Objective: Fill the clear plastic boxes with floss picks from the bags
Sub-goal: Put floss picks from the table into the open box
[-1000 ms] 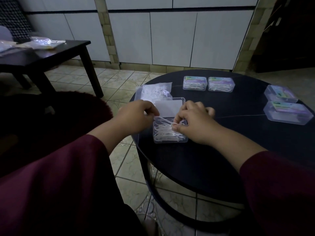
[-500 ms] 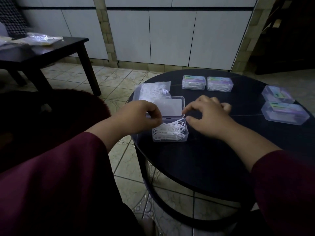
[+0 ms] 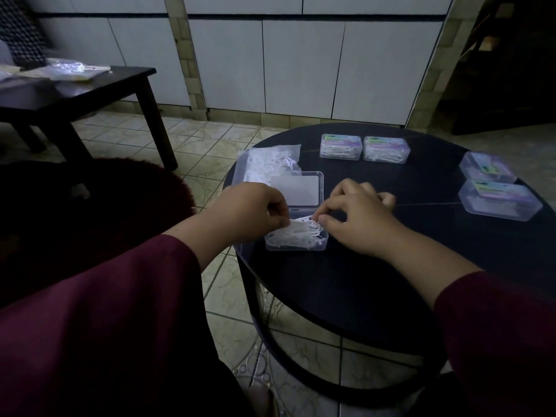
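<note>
An open clear plastic box [image 3: 296,245] holding white floss picks [image 3: 293,236] sits near the left edge of the round black table [image 3: 376,281]; its lid [image 3: 296,189] lies flipped back. My left hand [image 3: 249,210] pinches a small bunch of picks over the box's left side. My right hand [image 3: 352,215] pinches the same picks at the box's right rim with thumb and forefinger. A clear bag of floss picks [image 3: 270,164] lies just behind the lid.
Two closed filled boxes [image 3: 341,146] [image 3: 386,149] stand at the table's far side, two more [image 3: 486,171] [image 3: 501,200] at the right. A dark side table [image 3: 90,88] with plastic bags [image 3: 70,67] stands at the left on the tiled floor.
My left hand has come closer over the box with picks in its fingers. My right hand has closed its thumb and forefinger on the picks at the box's right rim.
</note>
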